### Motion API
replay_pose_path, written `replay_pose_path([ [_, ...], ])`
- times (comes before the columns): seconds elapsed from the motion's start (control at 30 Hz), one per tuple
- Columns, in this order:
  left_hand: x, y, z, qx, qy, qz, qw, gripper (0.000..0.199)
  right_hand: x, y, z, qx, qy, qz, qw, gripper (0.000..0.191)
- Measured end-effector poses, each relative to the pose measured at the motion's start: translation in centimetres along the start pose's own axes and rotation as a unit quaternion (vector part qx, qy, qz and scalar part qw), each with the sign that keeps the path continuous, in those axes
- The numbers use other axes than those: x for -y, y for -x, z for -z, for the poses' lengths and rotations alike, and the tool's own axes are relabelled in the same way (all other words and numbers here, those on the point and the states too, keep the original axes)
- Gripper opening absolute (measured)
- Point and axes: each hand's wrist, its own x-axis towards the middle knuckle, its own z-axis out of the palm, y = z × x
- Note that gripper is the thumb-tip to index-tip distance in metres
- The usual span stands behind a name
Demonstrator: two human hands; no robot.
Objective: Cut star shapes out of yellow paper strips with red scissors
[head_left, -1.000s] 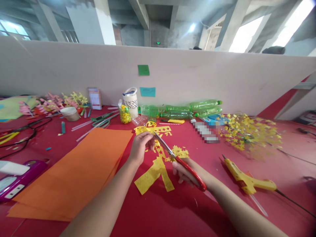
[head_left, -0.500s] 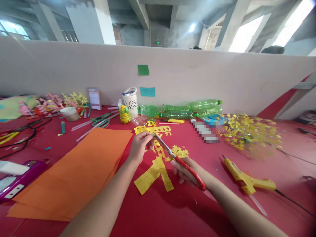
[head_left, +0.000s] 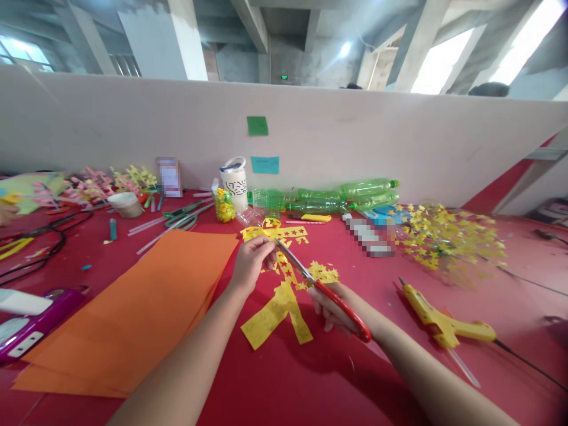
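Note:
Red-handled scissors [head_left: 331,296] are gripped in my right hand [head_left: 339,307], their blades pointing up and left and looking closed or nearly so. The blade tips reach the pinched fingers of my left hand [head_left: 252,260]. Whatever those fingers hold is too small or hidden to make out against the yellow paper behind. Beneath my hands lie yellow paper scraps [head_left: 295,232] with star-shaped holes. A small pile of yellow paper stars [head_left: 323,273] sits just beyond my right hand. Closer to me rests a forked piece of yellow paper [head_left: 270,316].
Orange sheets [head_left: 146,307] lie left of my hands. At right are a yellow glue gun [head_left: 444,319] and a star-covered decoration [head_left: 448,236]. Green bottles [head_left: 319,204], a white tumbler [head_left: 235,183] and a yellow cutter [head_left: 317,219] line the back. Another person's hand [head_left: 6,214] shows at far left.
Another person's hand, with something yellow by it, has come into view at the left edge. My hands and the scissors have barely moved.

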Motion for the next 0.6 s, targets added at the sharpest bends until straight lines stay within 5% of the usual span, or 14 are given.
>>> replay_pose_path([
  [0.6,-0.7,-0.9,1.9,0.085,0.007,0.050,0.995,0.019,0.9,0.6,0.4,-0.012,0.025,-0.006,1.000,0.040],
])
